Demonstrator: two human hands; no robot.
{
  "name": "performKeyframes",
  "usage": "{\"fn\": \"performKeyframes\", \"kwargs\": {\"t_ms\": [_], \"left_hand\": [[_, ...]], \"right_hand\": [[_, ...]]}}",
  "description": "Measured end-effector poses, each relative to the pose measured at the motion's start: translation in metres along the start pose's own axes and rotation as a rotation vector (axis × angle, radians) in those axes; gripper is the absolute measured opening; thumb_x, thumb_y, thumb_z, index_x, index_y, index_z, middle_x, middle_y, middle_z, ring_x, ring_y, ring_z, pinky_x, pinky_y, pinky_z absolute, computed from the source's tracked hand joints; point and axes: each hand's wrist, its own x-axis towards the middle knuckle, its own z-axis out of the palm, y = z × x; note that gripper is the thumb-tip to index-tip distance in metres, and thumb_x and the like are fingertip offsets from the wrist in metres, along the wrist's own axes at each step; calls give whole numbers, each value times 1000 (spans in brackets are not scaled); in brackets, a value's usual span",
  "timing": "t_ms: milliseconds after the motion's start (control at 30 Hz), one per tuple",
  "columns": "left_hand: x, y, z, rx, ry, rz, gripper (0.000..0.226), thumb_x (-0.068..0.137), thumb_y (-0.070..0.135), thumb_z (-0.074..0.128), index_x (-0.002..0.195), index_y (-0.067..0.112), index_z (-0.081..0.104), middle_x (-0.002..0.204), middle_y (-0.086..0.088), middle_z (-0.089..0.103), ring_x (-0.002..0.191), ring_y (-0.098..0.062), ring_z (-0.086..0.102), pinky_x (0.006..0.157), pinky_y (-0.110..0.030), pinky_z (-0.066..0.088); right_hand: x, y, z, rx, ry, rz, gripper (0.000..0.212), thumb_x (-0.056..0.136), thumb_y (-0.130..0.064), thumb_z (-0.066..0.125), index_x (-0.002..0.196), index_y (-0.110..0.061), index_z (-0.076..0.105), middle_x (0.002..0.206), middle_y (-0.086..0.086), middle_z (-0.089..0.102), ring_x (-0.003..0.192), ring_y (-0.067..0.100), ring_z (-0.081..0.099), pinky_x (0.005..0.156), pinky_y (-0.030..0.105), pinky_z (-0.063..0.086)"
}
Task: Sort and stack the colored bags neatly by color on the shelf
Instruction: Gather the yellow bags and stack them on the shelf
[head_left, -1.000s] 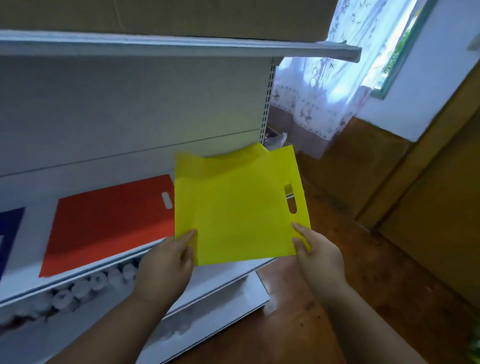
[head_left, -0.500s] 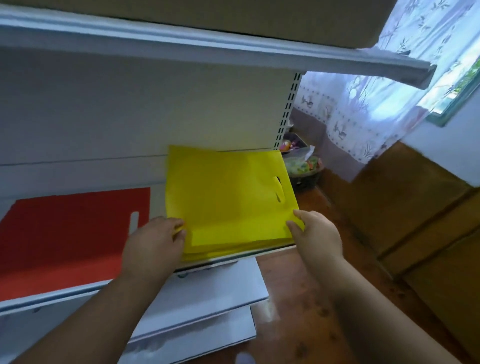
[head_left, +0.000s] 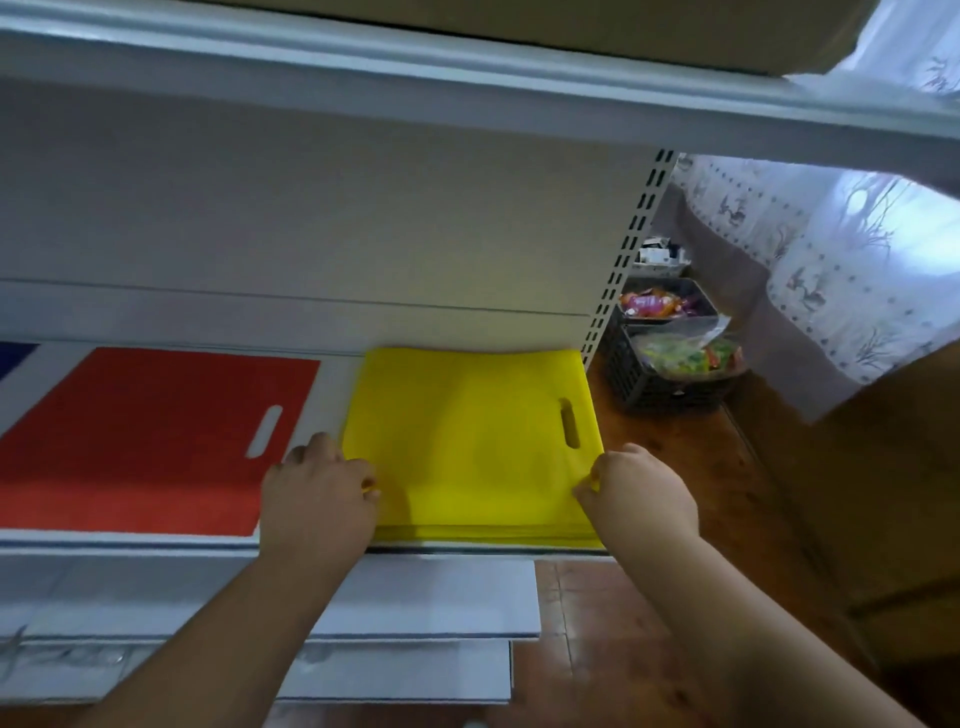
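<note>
At the far left edge of the frame I am seeing a sliver of a dark blue bag (head_left: 15, 356) lying flat on the white metal shelf (head_left: 332, 374). Next to it, the red bag (head_left: 150, 441), a flat matte rectangle with a slot-shaped handle cutout, is lying apart from its neighbours. My left hand (head_left: 319, 499) is sitting at centre frame with curled fingers pinching the near left corner of the yellow bag stack (head_left: 467, 447). That stack, thin smooth sheets with layered edges showing along the shelf lip, is resting at the shelf's right end against the back panel. My right hand (head_left: 641, 493) is pinching its near right corner. At right, black plastic crates (head_left: 660, 389) holding glossy wrapped packets are standing on the wooden floor.
</note>
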Motion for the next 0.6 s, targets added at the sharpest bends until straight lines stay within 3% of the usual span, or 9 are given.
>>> {"fn": "performKeyframes", "kwargs": {"t_ms": [167, 300, 433, 500, 600], "left_hand": [[-8, 5, 3, -47, 28, 22, 15, 64, 30, 86, 75, 27, 76, 79, -6, 52, 63, -28, 54, 59, -32, 42], [-23, -16, -8, -159, 125, -30, 28, 76, 37, 63, 98, 22, 74, 86, -4, 53, 73, -30, 56, 65, -37, 47], [-53, -66, -28, -225, 180, -38, 31, 81, 34, 58, 104, 19, 73, 86, -3, 56, 72, -29, 59, 64, -36, 50], [-73, -98, -39, -270, 161, -85, 27, 83, 27, 67, 110, 24, 70, 91, 0, 59, 74, -27, 62, 63, -34, 50], [-111, -155, -55, -317, 97, -182, 39, 88, 32, 66, 127, 31, 60, 97, 8, 60, 82, -17, 60, 62, -29, 44]], "right_hand": [[-1, -23, -7, 46, -19, -171, 34, 95, -47, 51, 115, -23, 64, 112, -1, 56, 93, 21, 60, 73, 33, 54], [-10, -73, -8, 160, 24, -339, 40, 96, -48, 49, 128, -26, 57, 119, -1, 55, 98, 20, 61, 75, 32, 53], [-28, -141, -7, 253, 58, -477, 41, 96, -43, 51, 133, -27, 54, 124, -1, 56, 107, 20, 61, 84, 35, 53], [-41, -183, -7, 298, 71, -543, 41, 95, -39, 53, 135, -27, 52, 122, 0, 55, 105, 22, 60, 84, 36, 52], [-71, -254, -4, 364, 87, -659, 40, 96, -34, 55, 135, -25, 53, 118, -1, 60, 109, 20, 58, 90, 31, 45]]}}
